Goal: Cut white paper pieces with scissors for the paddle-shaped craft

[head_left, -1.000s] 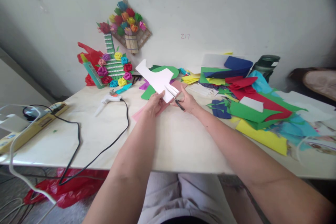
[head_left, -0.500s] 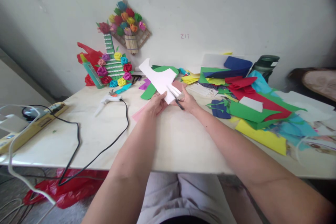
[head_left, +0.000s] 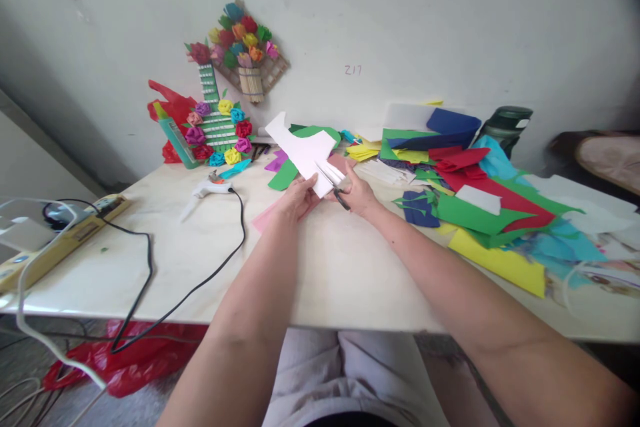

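A white sheet of paper, cut to an irregular outline, is pinched at its near edge by my left hand. My right hand grips scissors with dark handles, and their blades lie at the sheet's lower right part, where narrow slit strips show. Pink paper lies on the table under my left hand. Behind the white sheet are green paper and a purple scrap.
A white glue gun with a black cord lies left, near a power strip. Against the wall stand a glue bottle and a flower-trimmed guitar shape. Coloured paper and a dark bottle occupy the right.
The white paper has shifted slightly right over the last second, covering more of the pink paper behind it. My hands and the scissors stay in nearly the same place.
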### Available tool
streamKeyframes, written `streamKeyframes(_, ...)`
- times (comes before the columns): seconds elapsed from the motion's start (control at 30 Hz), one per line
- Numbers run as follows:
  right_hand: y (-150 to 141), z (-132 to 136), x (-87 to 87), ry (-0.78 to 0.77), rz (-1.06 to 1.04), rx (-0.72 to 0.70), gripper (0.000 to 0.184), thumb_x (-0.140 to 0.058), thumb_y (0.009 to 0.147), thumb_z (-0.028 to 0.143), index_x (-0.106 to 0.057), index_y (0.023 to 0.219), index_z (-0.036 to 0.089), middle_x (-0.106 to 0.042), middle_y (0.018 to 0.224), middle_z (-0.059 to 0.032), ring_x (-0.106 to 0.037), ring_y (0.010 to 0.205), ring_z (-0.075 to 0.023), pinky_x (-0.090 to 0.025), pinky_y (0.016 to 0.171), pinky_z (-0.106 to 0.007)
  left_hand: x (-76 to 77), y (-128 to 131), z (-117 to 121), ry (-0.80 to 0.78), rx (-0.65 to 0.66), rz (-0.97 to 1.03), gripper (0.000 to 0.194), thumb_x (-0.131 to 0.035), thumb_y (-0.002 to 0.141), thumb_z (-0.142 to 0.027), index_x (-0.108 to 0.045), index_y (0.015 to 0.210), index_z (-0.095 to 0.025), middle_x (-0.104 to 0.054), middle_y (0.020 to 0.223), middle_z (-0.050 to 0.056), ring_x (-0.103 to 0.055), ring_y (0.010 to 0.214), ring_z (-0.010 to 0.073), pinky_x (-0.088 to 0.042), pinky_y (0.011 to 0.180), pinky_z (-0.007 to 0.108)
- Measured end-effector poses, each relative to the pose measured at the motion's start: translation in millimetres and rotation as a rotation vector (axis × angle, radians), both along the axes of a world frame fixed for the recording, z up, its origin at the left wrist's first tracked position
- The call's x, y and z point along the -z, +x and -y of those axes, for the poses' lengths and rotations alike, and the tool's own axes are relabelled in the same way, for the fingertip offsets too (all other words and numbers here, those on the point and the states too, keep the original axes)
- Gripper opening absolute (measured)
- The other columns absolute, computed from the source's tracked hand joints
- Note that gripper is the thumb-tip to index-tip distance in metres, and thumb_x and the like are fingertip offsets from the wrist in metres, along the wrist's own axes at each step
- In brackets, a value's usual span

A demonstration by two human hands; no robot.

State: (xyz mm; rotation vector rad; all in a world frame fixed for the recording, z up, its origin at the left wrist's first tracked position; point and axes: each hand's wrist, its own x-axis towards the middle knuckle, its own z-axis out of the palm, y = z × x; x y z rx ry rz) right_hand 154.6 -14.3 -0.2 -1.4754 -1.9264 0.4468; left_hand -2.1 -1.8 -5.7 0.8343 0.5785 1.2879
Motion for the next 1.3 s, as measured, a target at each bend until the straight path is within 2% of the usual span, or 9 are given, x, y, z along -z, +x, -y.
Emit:
streamKeyframes(0.13,0.9,1.4,-1.0,0.068,-0.019,0.04,0.102,-0.064,0.059,0.05,-0.01,0.139,0.018,-0.059,0.06,0.0039,-0.053,0.053,-0.0137,-0.037,0.051,-0.024,-0.4,-2.4,0.1,-0.008,0.025,-0.093,0.021,-0.057,0.075,-0.019,-0.058,0.093,-0.008,-0.066,0.082,0.011,-0.063,0.071,0.0185,-0.054,0.065,0.03)
streamKeyframes(0.23,2.1,3.0,-3.1,0.062,-0.025,0.059,0.1,-0.063,0.06,0.049,-0.01,0.139,0.018,-0.059,0.058,0.0044,-0.053,0.053,-0.0137,-0.036,0.051,-0.024,-1.7,-6.0,1.1,-0.029,0.064,-0.166,0.018,-0.059,0.073,-0.015,-0.059,0.09,-0.008,-0.066,0.079,0.01,-0.063,0.065,0.0163,-0.053,0.055,0.024)
streamKeyframes(0.43,3.7,3.1,-3.9,0.037,-0.042,0.059,0.094,-0.061,0.063,0.045,-0.013,0.139,0.018,-0.057,0.056,0.0053,-0.053,0.053,-0.0134,-0.036,0.053,-0.024,2.6,-12.2,-2.2,-0.003,0.157,-0.205,0.013,-0.059,0.072,-0.012,-0.06,0.084,-0.007,-0.065,0.076,0.011,-0.063,0.064,0.0148,-0.053,0.053,0.019)
streamKeyframes(0.63,5.3,1.2,-1.9,0.039,-0.036,0.037,0.099,-0.063,0.059,0.051,-0.013,0.139,0.019,-0.058,0.056,0.006,-0.053,0.054,-0.0137,-0.035,0.052,-0.023,3.9,-11.8,-2.7,0.016,0.159,-0.17,0.013,-0.057,0.073,-0.01,-0.06,0.086,-0.008,-0.064,0.073,0.009,-0.062,0.058,0.0123,-0.05,0.047,0.016)
streamKeyframes(0.8,6.6,2.7,-3.2,0.074,-0.002,0.02,0.097,-0.061,0.062,0.049,-0.011,0.139,0.02,-0.059,0.056,0.0057,-0.053,0.055,-0.0145,-0.033,0.051,-0.023,1.1,-9.0,0.7,0.009,0.125,-0.125,0.013,-0.057,0.073,-0.009,-0.059,0.086,-0.009,-0.064,0.072,0.006,-0.06,0.057,0.0101,-0.051,0.051,0.017)
streamKeyframes(1.0,7.8,3.5,-4.7,0.033,0.04,-0.013,0.101,-0.059,0.062,0.055,-0.007,0.139,0.018,-0.061,0.059,0.0049,-0.056,0.056,-0.0152,-0.033,0.052,-0.023,-1.3,-7.9,0.9,0.015,0.04,-0.048,0.013,-0.056,0.075,-0.01,-0.058,0.088,-0.008,-0.063,0.072,0.005,-0.061,0.061,0.0106,-0.053,0.061,0.022)
streamKeyframes(1.3,9.7,8.5,-6.6,-0.006,0.039,-0.071,0.095,-0.058,0.066,0.052,-0.01,0.139,0.016,-0.064,0.062,0.0027,-0.057,0.057,-0.0139,-0.037,0.053,-0.023,1.4,-11.2,-6.2,0.069,-0.098,-0.036,0.011,-0.062,0.072,-0.018,-0.056,0.078,-0.01,-0.059,0.06,0.001,-0.059,0.054,0.0087,-0.05,0.052,0.017)
